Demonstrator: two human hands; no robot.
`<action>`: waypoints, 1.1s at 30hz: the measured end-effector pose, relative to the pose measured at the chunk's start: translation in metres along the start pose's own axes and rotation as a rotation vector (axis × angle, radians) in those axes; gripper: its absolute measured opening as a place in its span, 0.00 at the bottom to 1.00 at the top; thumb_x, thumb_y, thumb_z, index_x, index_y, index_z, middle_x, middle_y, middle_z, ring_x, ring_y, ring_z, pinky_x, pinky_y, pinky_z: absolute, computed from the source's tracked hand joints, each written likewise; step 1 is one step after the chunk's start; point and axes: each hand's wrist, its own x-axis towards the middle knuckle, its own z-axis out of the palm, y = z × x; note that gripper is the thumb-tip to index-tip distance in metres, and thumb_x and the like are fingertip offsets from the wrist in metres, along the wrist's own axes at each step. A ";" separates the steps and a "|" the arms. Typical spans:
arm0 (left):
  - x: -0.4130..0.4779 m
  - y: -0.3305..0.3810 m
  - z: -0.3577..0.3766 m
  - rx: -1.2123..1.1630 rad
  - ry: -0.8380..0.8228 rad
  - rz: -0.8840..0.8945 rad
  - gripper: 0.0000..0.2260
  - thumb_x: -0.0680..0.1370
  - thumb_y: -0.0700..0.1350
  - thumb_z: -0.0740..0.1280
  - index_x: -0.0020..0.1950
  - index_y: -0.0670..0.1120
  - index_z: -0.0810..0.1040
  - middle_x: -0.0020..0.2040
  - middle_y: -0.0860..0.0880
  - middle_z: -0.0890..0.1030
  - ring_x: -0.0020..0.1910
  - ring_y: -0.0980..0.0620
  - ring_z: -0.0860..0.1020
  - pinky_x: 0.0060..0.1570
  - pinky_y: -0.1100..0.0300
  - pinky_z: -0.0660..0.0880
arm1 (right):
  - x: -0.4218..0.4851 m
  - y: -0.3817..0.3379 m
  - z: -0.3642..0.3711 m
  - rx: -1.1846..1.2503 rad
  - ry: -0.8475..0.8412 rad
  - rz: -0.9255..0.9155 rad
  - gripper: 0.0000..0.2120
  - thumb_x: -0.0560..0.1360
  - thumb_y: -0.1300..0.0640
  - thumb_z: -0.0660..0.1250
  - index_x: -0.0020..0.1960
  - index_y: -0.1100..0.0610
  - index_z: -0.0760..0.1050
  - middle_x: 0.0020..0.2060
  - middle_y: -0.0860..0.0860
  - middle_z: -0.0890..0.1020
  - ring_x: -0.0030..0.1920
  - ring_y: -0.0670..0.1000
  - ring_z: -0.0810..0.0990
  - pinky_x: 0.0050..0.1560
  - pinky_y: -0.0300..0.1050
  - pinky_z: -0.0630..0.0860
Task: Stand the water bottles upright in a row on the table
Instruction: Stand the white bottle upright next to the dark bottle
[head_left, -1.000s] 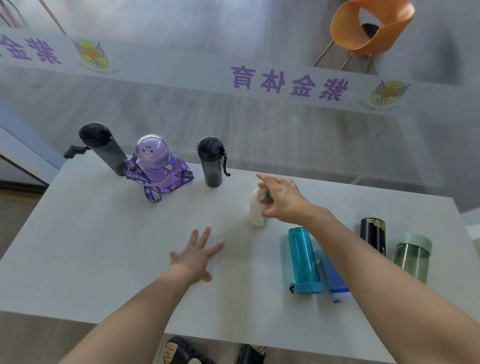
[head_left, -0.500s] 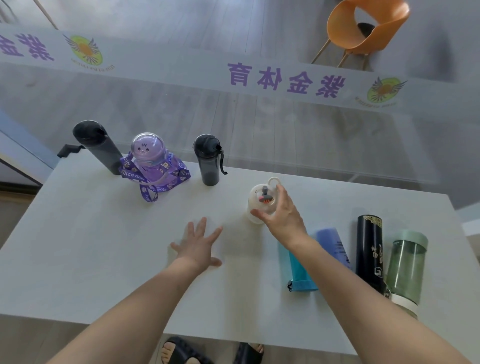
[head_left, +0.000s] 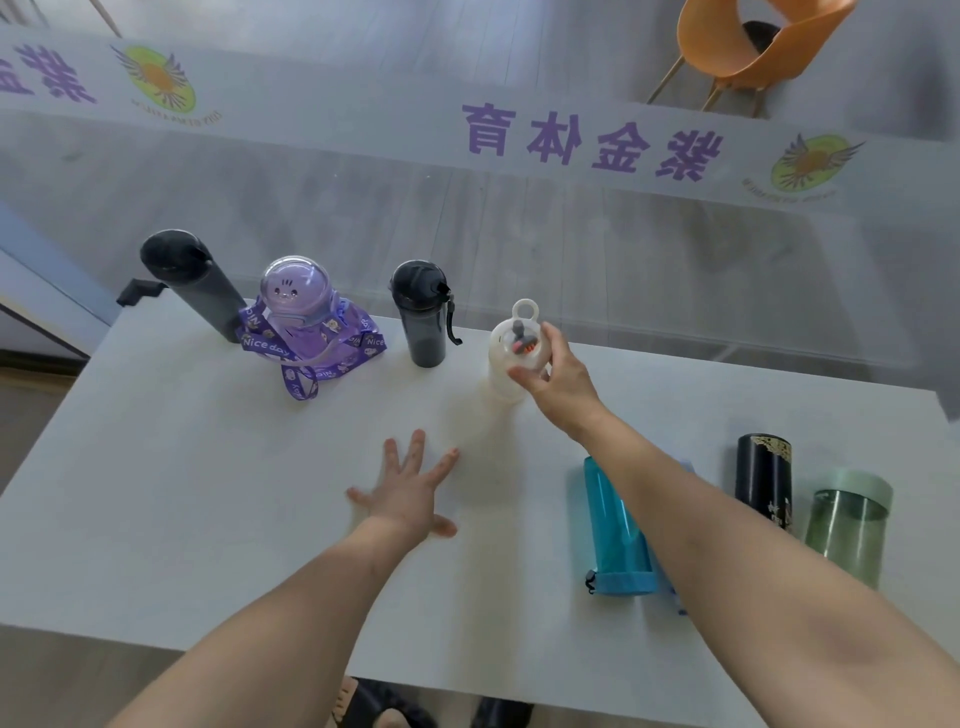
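Along the far edge of the white table (head_left: 208, 493) stand a tall dark grey bottle (head_left: 195, 283), a purple dome-lidded bottle (head_left: 301, 317) with a printed strap, and a smoky black bottle (head_left: 423, 314). To their right a small white bottle (head_left: 511, 353) with a loop lid stands upright, and my right hand (head_left: 553, 382) grips its side. My left hand (head_left: 410, 488) rests flat on the table with fingers spread. A teal bottle (head_left: 615, 530) lies on its side under my right forearm; a blue one behind it is mostly hidden. A black bottle (head_left: 763, 480) and a green bottle (head_left: 849, 525) lie at the right.
A glass partition with purple lettering (head_left: 587, 140) runs just behind the table's far edge. An orange chair (head_left: 748, 47) stands beyond it. Dark sandals (head_left: 384, 709) show below the near table edge.
My right hand slid from the white bottle's top to its side, and the bottle now stands further back, in line with the other upright ones. My left hand stayed flat.
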 end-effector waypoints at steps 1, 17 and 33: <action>0.000 0.000 0.000 0.001 -0.002 0.001 0.50 0.72 0.63 0.76 0.78 0.74 0.40 0.81 0.57 0.29 0.80 0.43 0.30 0.62 0.18 0.59 | 0.006 -0.001 0.001 -0.014 -0.007 -0.001 0.30 0.77 0.53 0.73 0.75 0.47 0.64 0.62 0.47 0.78 0.61 0.52 0.77 0.58 0.45 0.73; 0.002 0.001 0.001 0.015 0.000 -0.008 0.50 0.73 0.63 0.76 0.78 0.74 0.39 0.81 0.56 0.28 0.80 0.43 0.30 0.62 0.18 0.59 | 0.022 -0.010 -0.004 -0.137 -0.088 0.020 0.38 0.81 0.51 0.67 0.83 0.51 0.48 0.79 0.51 0.63 0.76 0.55 0.64 0.71 0.48 0.63; -0.002 0.001 -0.002 -0.012 -0.002 0.002 0.50 0.73 0.62 0.76 0.78 0.74 0.40 0.81 0.57 0.29 0.80 0.44 0.30 0.63 0.19 0.59 | 0.022 -0.008 -0.002 -0.098 -0.090 0.018 0.40 0.82 0.49 0.66 0.83 0.52 0.44 0.81 0.49 0.58 0.79 0.53 0.60 0.74 0.49 0.62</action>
